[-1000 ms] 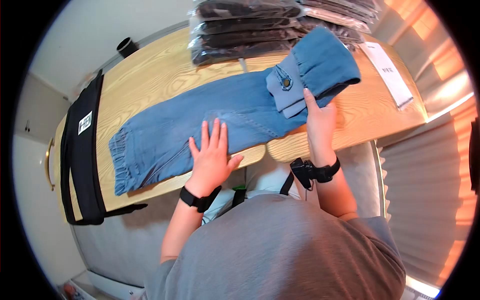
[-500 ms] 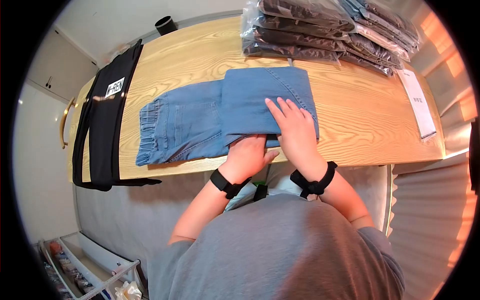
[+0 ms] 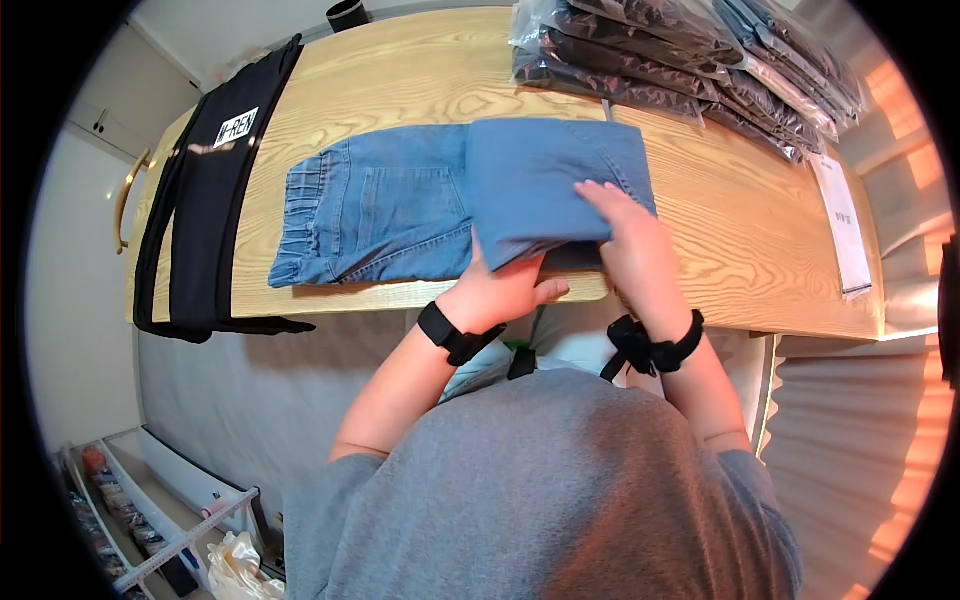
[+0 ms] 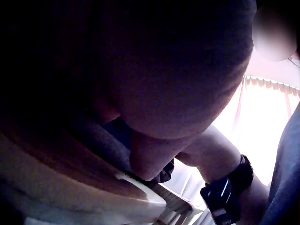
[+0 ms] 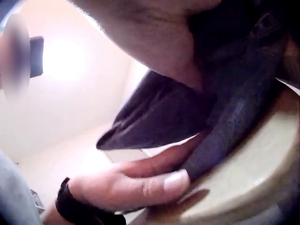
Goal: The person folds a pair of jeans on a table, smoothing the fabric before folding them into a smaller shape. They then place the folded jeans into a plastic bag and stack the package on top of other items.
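Shirt fills our frame's bottom centre. Beyond it, our left hand lies uncurled, fingers running straight under the folded jeans; our right hand rests on top, thumb hidden, so we cannot tell whether it grips. The jeans lie mid-frame on the table, black trousers at left, bags at upper right.

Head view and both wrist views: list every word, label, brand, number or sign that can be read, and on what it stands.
"-REN", its first letter unclear, perhaps H or M: on the white patch of the black garment.
Dark print, too small to read: on the white strip at the table's right.
Blue jeans: no legible text.
Wrist views: none legible.
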Action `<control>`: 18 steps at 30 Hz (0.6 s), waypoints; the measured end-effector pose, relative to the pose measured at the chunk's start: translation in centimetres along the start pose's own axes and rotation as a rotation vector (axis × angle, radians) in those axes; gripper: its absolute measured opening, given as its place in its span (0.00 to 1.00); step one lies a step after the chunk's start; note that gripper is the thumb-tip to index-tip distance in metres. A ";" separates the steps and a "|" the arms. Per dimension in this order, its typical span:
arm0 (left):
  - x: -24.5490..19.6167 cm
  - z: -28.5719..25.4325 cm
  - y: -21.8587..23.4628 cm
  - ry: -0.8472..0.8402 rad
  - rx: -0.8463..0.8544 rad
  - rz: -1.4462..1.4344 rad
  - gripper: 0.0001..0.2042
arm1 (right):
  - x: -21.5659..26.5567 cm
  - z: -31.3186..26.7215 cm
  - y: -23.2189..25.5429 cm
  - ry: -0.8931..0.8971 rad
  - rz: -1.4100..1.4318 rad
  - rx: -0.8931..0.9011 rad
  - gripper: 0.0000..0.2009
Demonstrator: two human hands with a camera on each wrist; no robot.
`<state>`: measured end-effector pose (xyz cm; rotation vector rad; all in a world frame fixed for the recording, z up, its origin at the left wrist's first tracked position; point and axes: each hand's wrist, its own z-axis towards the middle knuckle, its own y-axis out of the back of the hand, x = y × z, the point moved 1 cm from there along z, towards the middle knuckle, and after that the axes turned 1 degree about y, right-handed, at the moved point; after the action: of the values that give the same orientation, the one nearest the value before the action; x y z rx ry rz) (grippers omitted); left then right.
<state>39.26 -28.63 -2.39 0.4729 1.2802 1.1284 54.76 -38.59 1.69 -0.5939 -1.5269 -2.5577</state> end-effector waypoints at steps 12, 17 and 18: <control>-0.7 -6.1 9.6 0.216 0.231 -0.320 0.16 | 3.2 -1.0 -0.9 0.021 -0.290 0.246 0.41; 4.7 -15.7 18.5 0.361 -0.326 0.114 0.15 | 7.0 0.4 -1.5 0.272 -0.069 0.265 0.34; 5.7 -16.2 19.0 0.379 -0.325 0.142 0.19 | 7.6 0.8 -2.4 0.343 -0.010 0.260 0.28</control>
<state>16.33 -20.33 5.58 0.1087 1.3645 1.5685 47.28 -35.87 2.97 -0.1095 -1.6908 -2.2614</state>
